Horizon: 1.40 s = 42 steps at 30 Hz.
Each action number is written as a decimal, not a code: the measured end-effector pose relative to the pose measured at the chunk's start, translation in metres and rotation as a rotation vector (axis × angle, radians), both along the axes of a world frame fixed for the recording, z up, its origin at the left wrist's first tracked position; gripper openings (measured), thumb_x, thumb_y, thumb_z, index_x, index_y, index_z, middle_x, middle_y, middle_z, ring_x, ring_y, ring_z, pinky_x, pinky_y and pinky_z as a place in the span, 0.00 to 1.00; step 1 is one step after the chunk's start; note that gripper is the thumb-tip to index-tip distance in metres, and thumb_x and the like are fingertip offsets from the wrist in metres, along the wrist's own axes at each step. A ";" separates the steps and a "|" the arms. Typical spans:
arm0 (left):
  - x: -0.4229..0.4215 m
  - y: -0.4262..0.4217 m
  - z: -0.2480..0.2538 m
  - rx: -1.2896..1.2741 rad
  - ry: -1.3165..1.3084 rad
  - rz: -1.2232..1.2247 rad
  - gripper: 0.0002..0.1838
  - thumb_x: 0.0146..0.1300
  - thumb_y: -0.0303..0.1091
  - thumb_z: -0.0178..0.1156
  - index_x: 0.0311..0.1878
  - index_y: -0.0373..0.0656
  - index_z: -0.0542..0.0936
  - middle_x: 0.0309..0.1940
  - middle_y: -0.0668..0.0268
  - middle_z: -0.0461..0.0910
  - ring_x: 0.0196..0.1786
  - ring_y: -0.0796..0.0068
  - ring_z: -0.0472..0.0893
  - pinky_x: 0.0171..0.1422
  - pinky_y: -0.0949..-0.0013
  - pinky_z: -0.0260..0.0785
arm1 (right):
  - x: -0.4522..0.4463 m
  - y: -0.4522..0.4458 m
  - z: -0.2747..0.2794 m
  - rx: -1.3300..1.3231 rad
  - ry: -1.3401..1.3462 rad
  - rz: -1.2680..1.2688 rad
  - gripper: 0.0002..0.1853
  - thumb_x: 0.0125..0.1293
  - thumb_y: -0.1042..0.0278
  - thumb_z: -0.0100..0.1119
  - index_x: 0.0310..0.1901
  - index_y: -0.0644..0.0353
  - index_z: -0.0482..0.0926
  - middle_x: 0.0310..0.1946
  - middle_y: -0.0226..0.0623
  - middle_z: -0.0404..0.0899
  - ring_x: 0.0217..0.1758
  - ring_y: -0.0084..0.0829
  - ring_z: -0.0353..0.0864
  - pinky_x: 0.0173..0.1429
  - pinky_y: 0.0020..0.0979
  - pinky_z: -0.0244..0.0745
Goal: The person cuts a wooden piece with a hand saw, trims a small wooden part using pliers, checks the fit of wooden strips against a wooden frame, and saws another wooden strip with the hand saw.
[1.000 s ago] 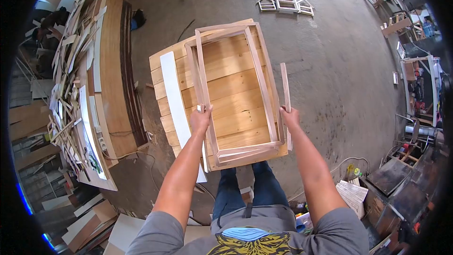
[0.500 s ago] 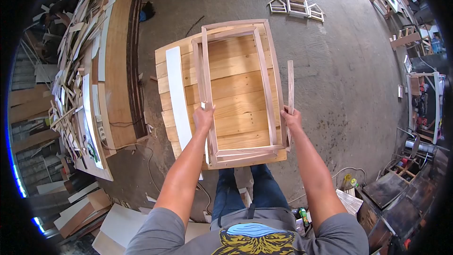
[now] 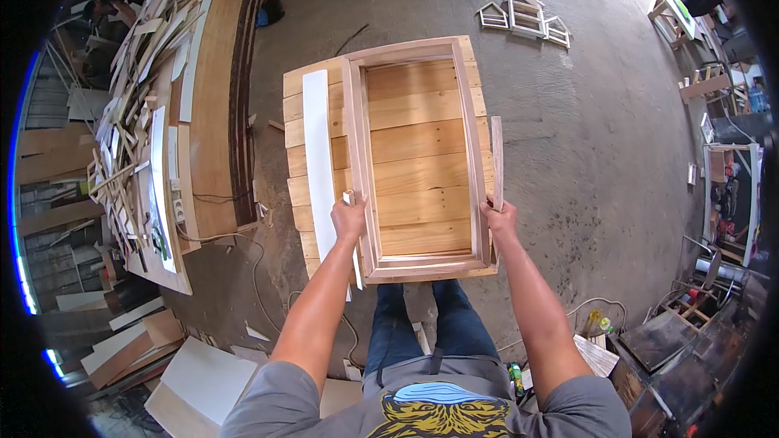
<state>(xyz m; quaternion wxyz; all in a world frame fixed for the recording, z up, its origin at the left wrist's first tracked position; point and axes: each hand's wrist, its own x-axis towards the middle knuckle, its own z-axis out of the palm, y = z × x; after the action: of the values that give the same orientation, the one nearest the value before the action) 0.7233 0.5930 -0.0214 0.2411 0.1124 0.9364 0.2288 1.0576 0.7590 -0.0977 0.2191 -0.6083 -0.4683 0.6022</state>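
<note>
A rectangular wooden frame [image 3: 355, 130], seemingly stacked over a second one, lies on a plank tabletop [image 3: 414, 142]. My left hand [image 3: 349, 218] closes around the end of a narrow wood strip [image 3: 349, 195] at the frame's left rail, with its thumb against the rail. On the other side, my right hand [image 3: 499, 217] is wrapped around another slim wood strip [image 3: 497, 154] that points away from me, the thumb touching the right rail. Left of the frame lies a long white board [image 3: 317, 138]. My palms and curled fingertips are hidden.
A bench [image 3: 213, 105] piled with wood offcuts [image 3: 134, 105] runs along the left. House-shaped wooden frames [image 3: 526, 16] lie on the concrete floor [image 3: 600, 130]. A cord [image 3: 260, 272] crosses the floor. Dark boxes [image 3: 673, 332] stand at right. Other people are partly visible at both upper edges.
The upper wooden frame has shifted and settled into line with the one beneath, where before it sat askew. Both hands stay at its sides, still holding the strips. The view has turned slightly.
</note>
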 end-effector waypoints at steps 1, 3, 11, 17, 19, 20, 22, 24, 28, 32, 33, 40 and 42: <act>0.001 -0.002 -0.001 0.014 0.006 0.001 0.26 0.55 0.48 0.77 0.39 0.30 0.84 0.28 0.48 0.84 0.35 0.49 0.85 0.44 0.51 0.75 | -0.002 -0.002 0.002 -0.017 -0.028 -0.002 0.23 0.64 0.68 0.73 0.58 0.66 0.83 0.45 0.32 0.87 0.41 0.21 0.81 0.42 0.26 0.75; 0.001 -0.006 -0.007 0.061 -0.004 0.006 0.25 0.56 0.48 0.76 0.39 0.30 0.84 0.28 0.48 0.84 0.34 0.49 0.85 0.44 0.51 0.75 | -0.002 -0.007 0.008 -0.050 -0.087 -0.008 0.23 0.63 0.68 0.74 0.59 0.67 0.83 0.46 0.33 0.87 0.44 0.23 0.82 0.46 0.27 0.76; 0.000 -0.009 -0.021 0.032 -0.036 -0.031 0.25 0.58 0.48 0.75 0.39 0.30 0.83 0.30 0.47 0.84 0.36 0.48 0.85 0.44 0.51 0.74 | 0.001 -0.013 0.009 0.076 -0.196 0.045 0.21 0.62 0.64 0.72 0.56 0.62 0.86 0.42 0.43 0.88 0.47 0.33 0.87 0.55 0.35 0.78; 0.003 -0.008 -0.024 0.045 -0.031 -0.048 0.28 0.57 0.51 0.75 0.43 0.31 0.84 0.34 0.45 0.86 0.41 0.48 0.87 0.47 0.52 0.76 | -0.001 -0.017 0.014 0.062 -0.215 0.037 0.20 0.64 0.64 0.72 0.56 0.63 0.85 0.39 0.32 0.88 0.41 0.23 0.83 0.51 0.30 0.77; 0.001 -0.009 -0.024 0.024 -0.053 -0.061 0.28 0.57 0.51 0.75 0.45 0.31 0.85 0.36 0.45 0.86 0.43 0.48 0.87 0.48 0.53 0.76 | -0.003 -0.017 0.025 0.042 -0.264 0.052 0.19 0.65 0.62 0.71 0.54 0.62 0.86 0.39 0.36 0.88 0.42 0.27 0.84 0.51 0.32 0.78; 0.001 -0.010 -0.025 0.045 -0.045 -0.064 0.28 0.58 0.51 0.75 0.46 0.31 0.85 0.36 0.47 0.86 0.43 0.50 0.87 0.47 0.53 0.76 | -0.004 -0.017 0.030 0.028 -0.302 0.066 0.18 0.65 0.61 0.70 0.52 0.63 0.86 0.40 0.41 0.88 0.43 0.31 0.86 0.52 0.34 0.78; 0.001 -0.012 -0.025 0.085 -0.028 -0.069 0.28 0.58 0.50 0.75 0.48 0.32 0.85 0.35 0.51 0.87 0.42 0.54 0.86 0.47 0.54 0.76 | -0.006 -0.020 0.034 0.061 -0.330 0.042 0.18 0.65 0.59 0.69 0.49 0.64 0.86 0.40 0.45 0.88 0.45 0.35 0.88 0.52 0.37 0.79; 0.004 -0.016 -0.017 0.167 0.004 0.004 0.25 0.60 0.50 0.74 0.46 0.34 0.86 0.34 0.54 0.87 0.40 0.55 0.86 0.47 0.56 0.76 | -0.010 -0.024 0.042 0.154 -0.312 -0.037 0.17 0.66 0.59 0.69 0.48 0.64 0.86 0.37 0.46 0.88 0.44 0.36 0.88 0.51 0.37 0.79; 0.000 -0.034 -0.005 0.463 -0.057 0.210 0.23 0.64 0.53 0.72 0.42 0.38 0.86 0.32 0.64 0.84 0.33 0.69 0.82 0.39 0.64 0.75 | -0.015 -0.042 0.084 0.165 -0.207 -0.014 0.14 0.68 0.59 0.68 0.45 0.63 0.86 0.32 0.36 0.87 0.37 0.28 0.84 0.44 0.32 0.77; 0.004 -0.044 0.068 0.604 -0.438 0.649 0.28 0.63 0.58 0.71 0.49 0.41 0.82 0.29 0.68 0.73 0.24 0.81 0.68 0.27 0.76 0.63 | -0.009 -0.083 0.105 -0.099 -0.051 0.155 0.12 0.70 0.60 0.67 0.42 0.62 0.87 0.30 0.29 0.85 0.25 0.19 0.77 0.30 0.26 0.72; 0.005 -0.046 0.073 0.631 -0.508 0.719 0.34 0.65 0.68 0.64 0.49 0.41 0.79 0.31 0.67 0.71 0.23 0.78 0.67 0.28 0.73 0.63 | -0.007 -0.094 0.109 -0.180 -0.006 0.213 0.12 0.70 0.60 0.67 0.42 0.62 0.87 0.30 0.29 0.85 0.24 0.18 0.76 0.28 0.26 0.71; 0.030 -0.069 0.052 0.798 -0.824 1.155 0.40 0.71 0.77 0.39 0.42 0.42 0.75 0.28 0.63 0.70 0.28 0.68 0.68 0.32 0.65 0.65 | 0.035 -0.136 0.124 -0.375 0.022 0.276 0.14 0.70 0.58 0.69 0.46 0.60 0.88 0.34 0.31 0.87 0.21 0.15 0.72 0.23 0.22 0.68; 0.036 -0.071 0.048 0.822 -0.803 1.231 0.39 0.73 0.76 0.36 0.38 0.44 0.73 0.28 0.64 0.69 0.28 0.67 0.68 0.33 0.64 0.65 | 0.042 -0.137 0.126 -0.389 0.030 0.295 0.15 0.69 0.59 0.70 0.49 0.60 0.87 0.33 0.30 0.85 0.22 0.16 0.72 0.24 0.23 0.68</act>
<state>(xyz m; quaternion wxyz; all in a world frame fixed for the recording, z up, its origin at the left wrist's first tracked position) 0.7592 0.5218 0.0269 0.3279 -0.4292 0.5160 0.6648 1.0997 0.6222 0.0283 0.0144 -0.5553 -0.4239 0.7154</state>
